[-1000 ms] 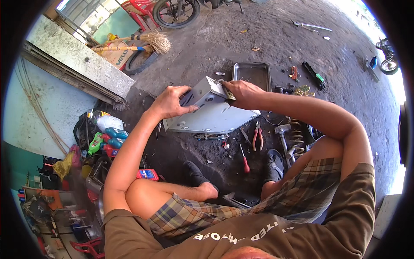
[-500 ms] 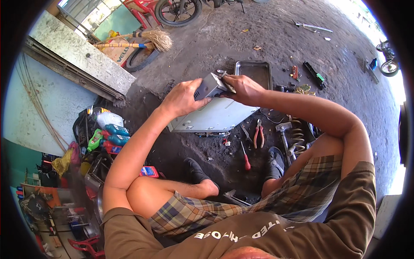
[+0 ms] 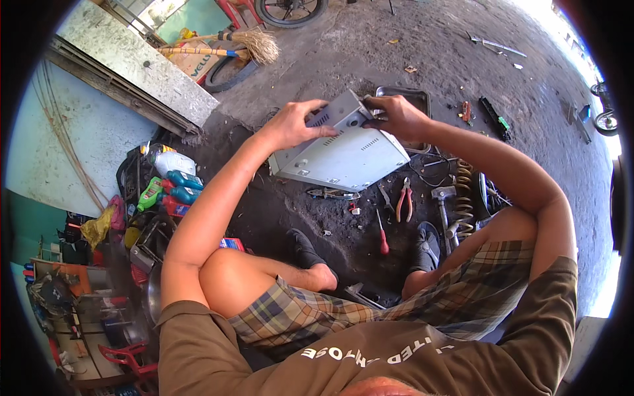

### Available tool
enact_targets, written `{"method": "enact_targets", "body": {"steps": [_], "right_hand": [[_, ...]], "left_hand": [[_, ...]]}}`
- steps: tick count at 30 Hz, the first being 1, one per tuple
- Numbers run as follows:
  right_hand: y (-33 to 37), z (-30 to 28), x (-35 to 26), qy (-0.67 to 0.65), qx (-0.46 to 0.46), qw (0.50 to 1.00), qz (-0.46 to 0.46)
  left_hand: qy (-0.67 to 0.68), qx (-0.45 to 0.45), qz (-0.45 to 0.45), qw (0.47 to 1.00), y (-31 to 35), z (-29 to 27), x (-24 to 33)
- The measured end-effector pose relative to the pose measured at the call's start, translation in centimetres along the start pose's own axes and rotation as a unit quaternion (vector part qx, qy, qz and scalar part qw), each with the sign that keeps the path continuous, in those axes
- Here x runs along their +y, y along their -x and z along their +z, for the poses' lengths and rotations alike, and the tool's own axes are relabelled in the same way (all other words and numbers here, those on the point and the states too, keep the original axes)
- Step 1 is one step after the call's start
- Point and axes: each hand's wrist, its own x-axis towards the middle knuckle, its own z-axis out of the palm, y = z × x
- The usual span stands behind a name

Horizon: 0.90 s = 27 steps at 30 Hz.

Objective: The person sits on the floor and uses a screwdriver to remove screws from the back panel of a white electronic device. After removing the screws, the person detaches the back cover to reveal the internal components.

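Observation:
A light grey metal case (image 3: 343, 162) with rows of vent slots stands tilted on the ground in front of me. My left hand (image 3: 298, 125) grips its upper left edge, the thumb lying on the face by the vents and the fingers over the far side. At the top right corner my right hand (image 3: 401, 120) is closed on the end panel, near a round dark hole. Its fingertips are partly hidden, so anything small between them cannot be made out. Behind the case, close to my right hand, lies a metal tray (image 3: 429, 109), partly covered.
Pliers (image 3: 404, 199), a red-handled screwdriver (image 3: 384, 237), a hammer (image 3: 444, 198) and a coil spring (image 3: 464, 188) lie between the case and my right leg. Several bottles (image 3: 178, 185) stand left. Farther off are a broom (image 3: 257, 46) and a black-green part (image 3: 495, 119).
The case has tilted, so its upper end stands higher and more of the wide face shows. Both hands have moved with it, spread farther apart. The whole view has shifted slightly.

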Motion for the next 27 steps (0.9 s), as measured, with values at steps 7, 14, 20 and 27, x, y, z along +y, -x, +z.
{"method": "enact_targets", "body": {"steps": [7,14,20,27], "right_hand": [[1.9,-1.8,5.5,-0.023,0.028,0.996,0.084],[3.1,-5.4,6.1,0.092,-0.031,0.98,0.176],[1.0,-8.6,0.3,0.362,-0.061,0.916,0.163],[-0.6,-6.2,2.8,0.272,-0.114,0.955,-0.02]], "left_hand": [[0.038,-0.007,-0.097,0.995,3.9,0.3,-5.5],[0.095,0.139,-0.039,0.985,1.7,6.3,-4.7],[0.081,0.125,-0.016,0.989,0.7,5.9,-5.0],[0.134,0.105,0.0,0.986,0.9,5.4,-3.5]]}}
